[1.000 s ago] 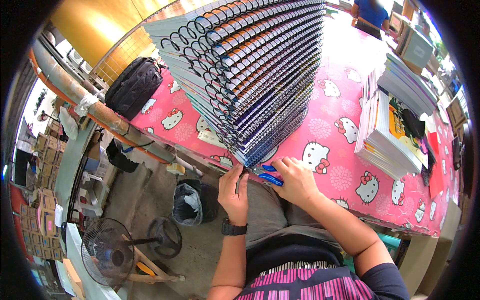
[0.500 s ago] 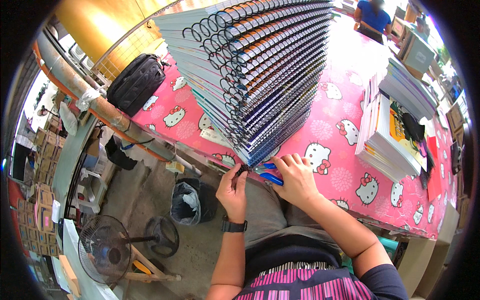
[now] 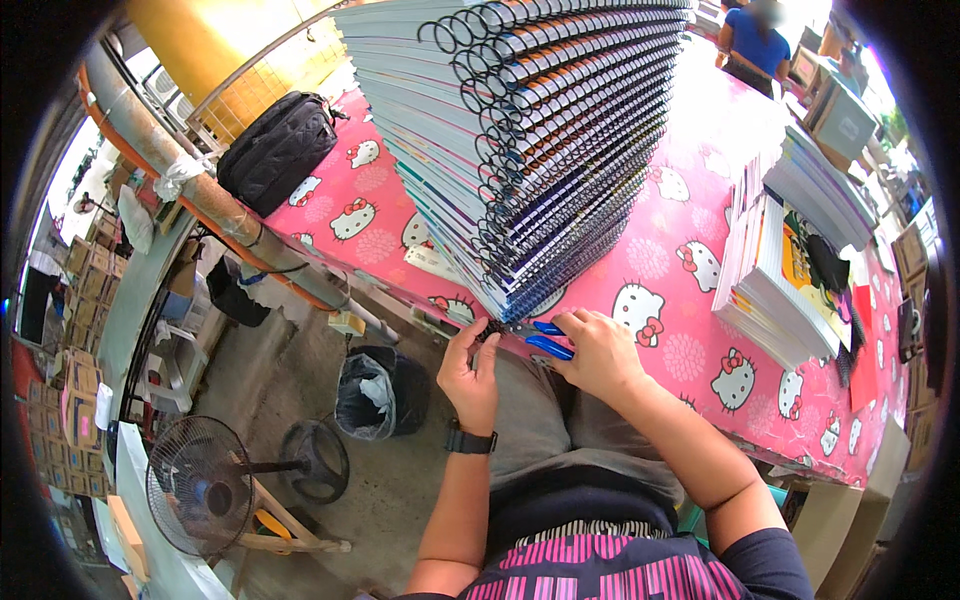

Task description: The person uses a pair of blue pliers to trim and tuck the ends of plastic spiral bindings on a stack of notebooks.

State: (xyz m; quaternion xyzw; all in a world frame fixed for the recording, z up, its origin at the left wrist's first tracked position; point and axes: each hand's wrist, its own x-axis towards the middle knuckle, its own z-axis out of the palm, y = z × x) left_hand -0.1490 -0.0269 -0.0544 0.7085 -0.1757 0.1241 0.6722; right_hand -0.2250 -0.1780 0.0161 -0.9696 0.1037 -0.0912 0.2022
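Left fingers (image 3: pixel 460 355) pinched nearly closed on a dark coil (image 3: pixel 491 329); right fingers (image 3: pixel 592 338) curled partway round blue-handled pliers (image 3: pixel 549 346), handles spread, tip at the coil, contact unclear. Spiral-bound stack (image 3: pixel 580 170) just beyond both, on pink tabletop (image 3: pixel 690 315).

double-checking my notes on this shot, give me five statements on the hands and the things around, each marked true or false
1. The right hand holds blue-handled pliers. True.
2. The left hand is spread wide open. False: it pinches something small and dark.
3. The black bag lies on the pink-covered table, left of the spiral-bound stack. True.
4. The dark watch is on the right wrist. False: it is on the left wrist.
5. The bin stands on the table. False: it stands on the floor.
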